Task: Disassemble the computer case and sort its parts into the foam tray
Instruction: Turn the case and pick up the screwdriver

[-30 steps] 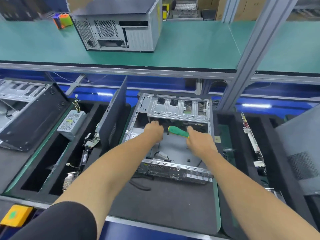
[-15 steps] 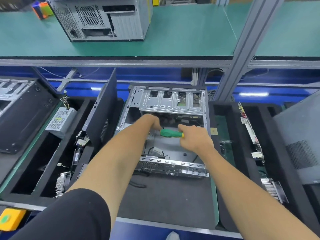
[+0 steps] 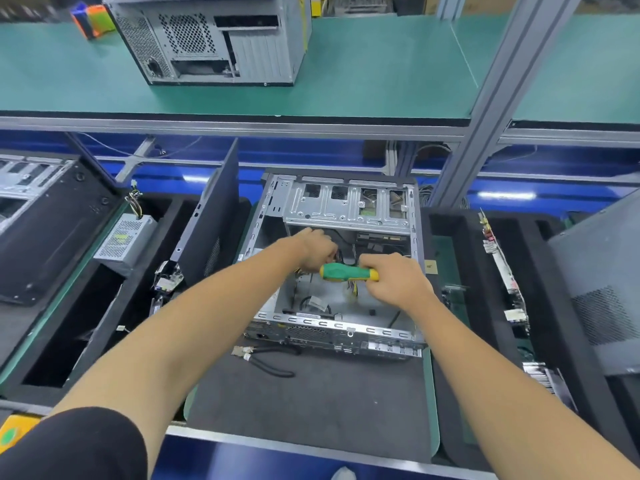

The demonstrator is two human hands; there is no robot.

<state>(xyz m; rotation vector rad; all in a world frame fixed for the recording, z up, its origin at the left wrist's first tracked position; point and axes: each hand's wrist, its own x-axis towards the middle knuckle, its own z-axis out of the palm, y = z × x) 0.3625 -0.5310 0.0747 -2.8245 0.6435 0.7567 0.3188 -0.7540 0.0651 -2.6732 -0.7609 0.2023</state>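
Computer case (image 3: 346, 209) lies open, two hands inside: right hand (image 3: 394, 280) grips one green-and-yellow screwdriver (image 3: 348, 273); left hand (image 3: 317, 249), fingers curled, reaches among cables, its hold unclear.

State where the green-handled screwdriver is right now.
In the head view, the screwdriver lies level over the open case, gripped by the right hand, beside the left hand.

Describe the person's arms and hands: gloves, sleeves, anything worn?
Both hands, left hand and right hand, are bare, with no gloves. No watch, ring or wrist strap shows. Both forearms are bare to the frame edge. A black short sleeve covers the left upper arm; the right upper arm is out of frame.
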